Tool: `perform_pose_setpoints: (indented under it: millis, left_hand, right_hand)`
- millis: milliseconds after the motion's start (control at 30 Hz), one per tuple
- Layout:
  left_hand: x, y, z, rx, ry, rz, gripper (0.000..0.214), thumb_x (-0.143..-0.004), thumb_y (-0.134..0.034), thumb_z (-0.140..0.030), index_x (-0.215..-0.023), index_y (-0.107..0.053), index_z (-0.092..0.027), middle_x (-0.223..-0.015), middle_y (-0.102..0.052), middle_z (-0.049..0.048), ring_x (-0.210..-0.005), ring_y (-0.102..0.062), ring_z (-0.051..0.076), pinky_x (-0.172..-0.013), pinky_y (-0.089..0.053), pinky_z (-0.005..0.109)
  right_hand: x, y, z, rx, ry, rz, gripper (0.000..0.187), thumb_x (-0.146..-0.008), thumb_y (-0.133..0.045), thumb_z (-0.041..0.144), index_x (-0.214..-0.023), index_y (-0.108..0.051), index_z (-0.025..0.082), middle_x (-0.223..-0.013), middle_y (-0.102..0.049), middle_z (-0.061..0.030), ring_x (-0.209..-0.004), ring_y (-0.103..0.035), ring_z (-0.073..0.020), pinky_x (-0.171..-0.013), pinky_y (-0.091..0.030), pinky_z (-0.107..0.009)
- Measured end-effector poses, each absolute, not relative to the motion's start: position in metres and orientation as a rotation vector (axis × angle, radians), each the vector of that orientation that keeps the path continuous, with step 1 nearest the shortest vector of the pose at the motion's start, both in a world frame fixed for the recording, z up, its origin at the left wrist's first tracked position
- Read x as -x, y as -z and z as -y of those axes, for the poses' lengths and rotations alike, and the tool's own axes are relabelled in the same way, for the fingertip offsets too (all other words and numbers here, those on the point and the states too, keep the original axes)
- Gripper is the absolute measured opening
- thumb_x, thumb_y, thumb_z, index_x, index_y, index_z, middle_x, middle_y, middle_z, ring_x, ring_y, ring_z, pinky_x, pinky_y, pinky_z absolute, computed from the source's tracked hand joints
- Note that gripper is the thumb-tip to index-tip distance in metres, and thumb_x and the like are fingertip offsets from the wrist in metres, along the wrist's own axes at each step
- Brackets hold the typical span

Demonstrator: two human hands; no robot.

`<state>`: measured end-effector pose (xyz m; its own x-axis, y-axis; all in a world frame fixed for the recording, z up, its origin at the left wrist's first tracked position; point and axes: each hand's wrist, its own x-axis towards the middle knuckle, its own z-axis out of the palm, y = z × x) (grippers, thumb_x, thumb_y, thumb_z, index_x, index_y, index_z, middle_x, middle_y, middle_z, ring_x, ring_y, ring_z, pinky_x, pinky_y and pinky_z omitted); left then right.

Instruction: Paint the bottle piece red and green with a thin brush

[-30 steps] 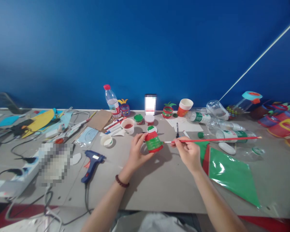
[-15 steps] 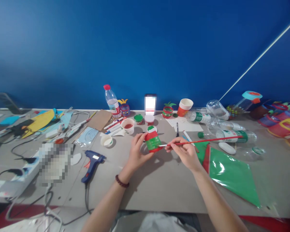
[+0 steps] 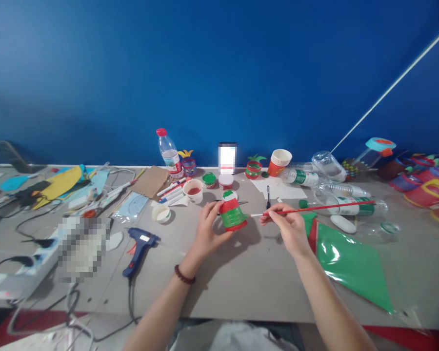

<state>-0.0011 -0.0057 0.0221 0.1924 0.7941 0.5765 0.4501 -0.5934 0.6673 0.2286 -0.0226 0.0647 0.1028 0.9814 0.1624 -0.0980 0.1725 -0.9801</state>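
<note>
Cup tilted in the left hand, brush brought to its side

The left hand holds the cup in front of the person, apparently just above the desk, where a shadow lies. Its fingers are clamped around the cup's left side, thumb low, probably to steady it and leave the right side exposed. The right hand has its fingers pinched together on the brush near the bristles, a grip that likely favours fine control.

The cup seems inverted: its narrower end points up, leaning left, and its wider red rim down, so the long axis slants slightly off vertical. The brush runs nearly level, tip pointing left at the cup's green side, handle rising a little rightward; whether the tip touches is hard to tell. Beyond the left hand stand a green pot and a tub of reddish liquid, presumably kept within reach.
</note>
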Motion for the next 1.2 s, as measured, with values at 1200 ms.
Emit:
perform_pose_setpoints:
  millis: [1200]
  left_hand:
    - [0.0, -0.023, 0.007, -2.165, -1.355, -1.166, 0.071, -0.078, -0.074, -0.025, -0.142, -0.043, -0.028, -0.132, -0.051, 0.0109, -0.124, -0.052, 0.028, -0.104, -0.047, 0.046]
  right_hand:
    - [-0.213, -0.059, 0.03, 1.063, -1.047, 1.359, 0.03, -0.088, -0.066, 0.048, -0.081, -0.064, 0.019, -0.074, -0.072, -0.0056, -0.072, -0.073, -0.0204, -0.064, -0.063, -0.032]
